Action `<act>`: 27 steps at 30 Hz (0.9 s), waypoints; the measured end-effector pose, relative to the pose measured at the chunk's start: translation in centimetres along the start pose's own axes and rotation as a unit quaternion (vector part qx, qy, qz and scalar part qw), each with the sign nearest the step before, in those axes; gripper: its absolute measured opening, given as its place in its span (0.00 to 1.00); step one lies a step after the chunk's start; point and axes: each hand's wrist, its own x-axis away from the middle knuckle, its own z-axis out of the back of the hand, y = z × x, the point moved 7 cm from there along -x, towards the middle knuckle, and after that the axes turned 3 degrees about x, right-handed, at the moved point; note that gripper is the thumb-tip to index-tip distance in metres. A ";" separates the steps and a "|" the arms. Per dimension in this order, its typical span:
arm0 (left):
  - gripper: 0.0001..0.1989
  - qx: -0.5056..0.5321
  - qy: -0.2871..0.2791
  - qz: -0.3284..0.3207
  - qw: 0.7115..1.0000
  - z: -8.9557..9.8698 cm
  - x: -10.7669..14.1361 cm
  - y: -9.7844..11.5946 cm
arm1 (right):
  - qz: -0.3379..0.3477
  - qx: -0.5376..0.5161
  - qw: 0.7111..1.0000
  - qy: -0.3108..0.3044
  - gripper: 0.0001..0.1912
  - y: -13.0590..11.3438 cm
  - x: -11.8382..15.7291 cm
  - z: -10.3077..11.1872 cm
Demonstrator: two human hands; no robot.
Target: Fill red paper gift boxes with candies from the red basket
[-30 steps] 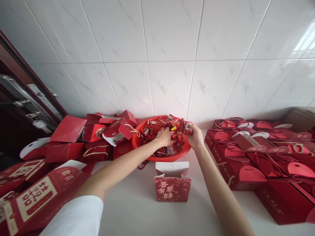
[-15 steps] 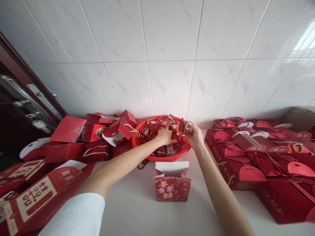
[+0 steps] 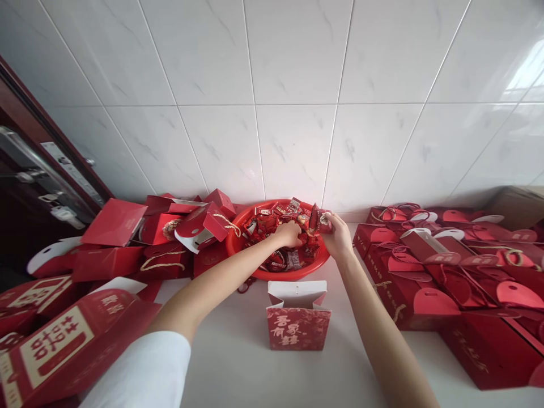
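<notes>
My left hand (image 3: 289,233) reaches into a red plastic basket (image 3: 233,252) heaped with red-wrapped candies (image 3: 293,260). Its fingers curl down among the wrappers, and what they pinch is hidden. At the basket's right rim, my right hand (image 3: 339,233) is closed on red candy packets (image 3: 324,222), one printed with a pale round mark. A red paper gift box (image 3: 298,330) with white characters stands upright in front of the basket, its top open and its pale inside showing.
Red gift boxes (image 3: 113,224) with rope handles lie piled on the left. Several rows of closed red boxes (image 3: 408,294) fill the right side. A tiled wall (image 3: 293,153) rises behind, and a door with a metal handle (image 3: 25,150) is far left.
My left hand has shifted slightly right within the basket and its fingers have curled in more. My right hand keeps its place with the packets.
</notes>
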 end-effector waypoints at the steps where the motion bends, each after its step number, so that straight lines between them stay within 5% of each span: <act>1: 0.03 0.020 -0.008 -0.009 1.000 0.2 0.0 -0.3 | 0.000 -0.001 1.000 0.001 0.07 0.0 0.0 0.0; 8: 0.05 0.158 -0.015 -0.022 0.987 2.1 0.1 -2.1 | 0.002 -0.011 1.000 -0.008 0.10 0.0 -0.1 0.0; 16: 0.12 0.257 0.068 0.005 0.964 4.0 -0.1 -3.6 | -0.007 -0.005 1.000 -0.005 0.09 0.0 0.0 -0.1; 27: 0.30 0.226 0.096 0.098 0.964 4.7 0.8 -5.2 | -0.005 -0.002 1.000 -0.016 0.11 -0.1 0.1 -0.3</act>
